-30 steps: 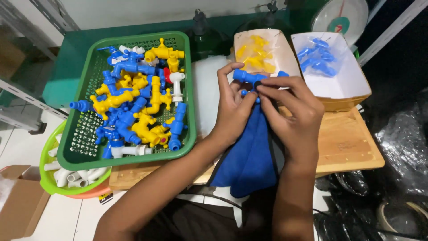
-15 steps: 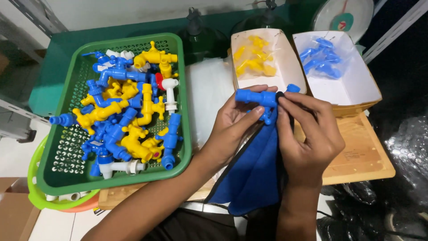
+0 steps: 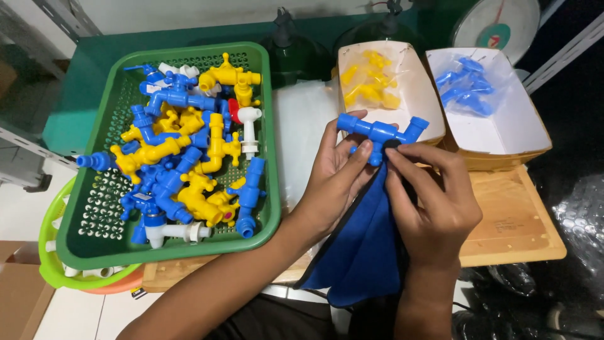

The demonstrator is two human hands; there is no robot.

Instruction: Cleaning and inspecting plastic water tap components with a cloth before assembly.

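A blue plastic tap (image 3: 380, 132) is held up between both hands in front of the paper trays. My left hand (image 3: 333, 179) grips its left end with thumb and fingers. At the tap's underside, my right hand (image 3: 434, 201) pinches it together with a blue cloth (image 3: 358, 252) that hangs down toward my lap. A green basket (image 3: 82, 233) to the left holds several blue, yellow and white plastic taps (image 3: 189, 151).
Two paper trays stand at the back: one with yellow taps (image 3: 371, 79), one with blue taps (image 3: 469, 88). A wooden board (image 3: 509, 220) lies under them. A lime basin (image 3: 53, 264) with white parts sits under the basket. A scale (image 3: 497, 22) is behind.
The hands have raised the blue tap out of the cloth folds and turned it level, so more of it shows. The view has shifted slightly.
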